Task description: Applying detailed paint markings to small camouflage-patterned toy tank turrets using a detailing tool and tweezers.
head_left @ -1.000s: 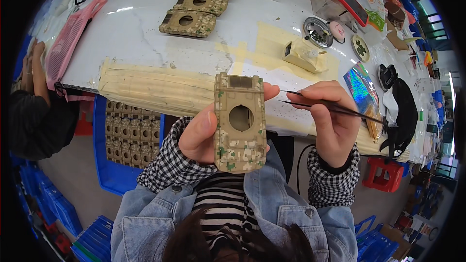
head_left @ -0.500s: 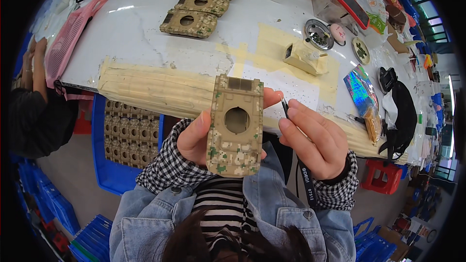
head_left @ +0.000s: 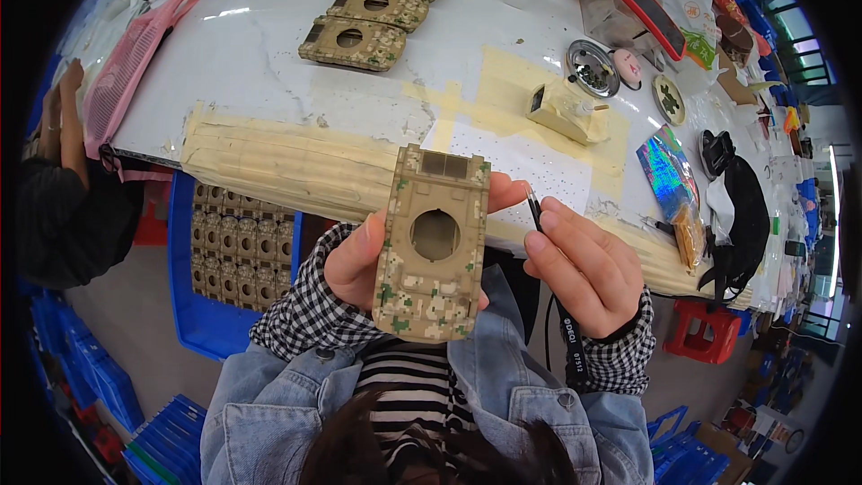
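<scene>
Camouflage-patterned plastic panel [head_left: 433, 247], rectangular with a round hole near its middle, is held upright in front of the person's chest, just short of the table [head_left: 269, 45] edge. Far to the left, another person's arm [head_left: 63, 117] rests beside a pink mesh tray [head_left: 135, 63] at the table's end. Below the edge there, a blue crate [head_left: 193, 323] holds rows of small tan parts. A pad of beige tape [head_left: 269, 162] wraps the table's near rim. The left hand [head_left: 355, 256] has its grip clenched on the panel's left side, thumb along the edge, fingers hidden behind, with fingertips showing past the right side. Up on the table, a row of four matching camouflage panels [head_left: 373, 4] lies flat, well apart from the held one. The right hand [head_left: 584, 265] sits just beside the panel's right edge, its grip pinching a thin dark tool [head_left: 533, 208] that points up near the left hand's fingertips. Beyond it stand a small taped box [head_left: 566, 108], a round metal dish [head_left: 593, 67] and, further right, a shiny foil packet [head_left: 669, 171] and a black strap [head_left: 741, 216].
</scene>
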A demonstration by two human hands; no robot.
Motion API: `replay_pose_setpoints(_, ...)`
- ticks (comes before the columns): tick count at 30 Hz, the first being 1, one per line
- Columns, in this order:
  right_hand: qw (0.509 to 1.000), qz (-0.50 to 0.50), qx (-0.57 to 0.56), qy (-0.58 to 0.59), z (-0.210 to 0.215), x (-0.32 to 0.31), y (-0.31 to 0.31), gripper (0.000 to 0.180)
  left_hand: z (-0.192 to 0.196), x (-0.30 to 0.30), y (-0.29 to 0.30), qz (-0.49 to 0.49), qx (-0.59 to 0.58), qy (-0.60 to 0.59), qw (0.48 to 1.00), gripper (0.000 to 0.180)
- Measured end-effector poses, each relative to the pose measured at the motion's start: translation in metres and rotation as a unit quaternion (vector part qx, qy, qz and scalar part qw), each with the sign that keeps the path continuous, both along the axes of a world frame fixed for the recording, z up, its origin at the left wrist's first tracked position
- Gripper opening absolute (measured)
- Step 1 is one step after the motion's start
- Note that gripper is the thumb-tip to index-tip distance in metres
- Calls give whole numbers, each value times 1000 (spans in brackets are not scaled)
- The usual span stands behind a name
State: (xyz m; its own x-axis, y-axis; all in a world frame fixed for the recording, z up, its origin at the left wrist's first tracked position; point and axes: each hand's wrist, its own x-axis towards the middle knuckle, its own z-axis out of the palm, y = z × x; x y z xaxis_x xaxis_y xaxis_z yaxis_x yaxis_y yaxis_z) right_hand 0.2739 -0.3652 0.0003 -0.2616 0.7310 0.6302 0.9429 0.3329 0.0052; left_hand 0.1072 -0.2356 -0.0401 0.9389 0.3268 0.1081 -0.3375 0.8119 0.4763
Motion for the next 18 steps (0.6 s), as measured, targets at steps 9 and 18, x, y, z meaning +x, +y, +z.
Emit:
replay_pose_setpoints(9,1000,0,-3,17,-2,0,-3,25,0,3,0,-3,2,-19,1000,86)
replay_pose_setpoints(18,1000,1,-11,9,0,0,-2,25,0,3,0,-2,10,-21,1000,86)
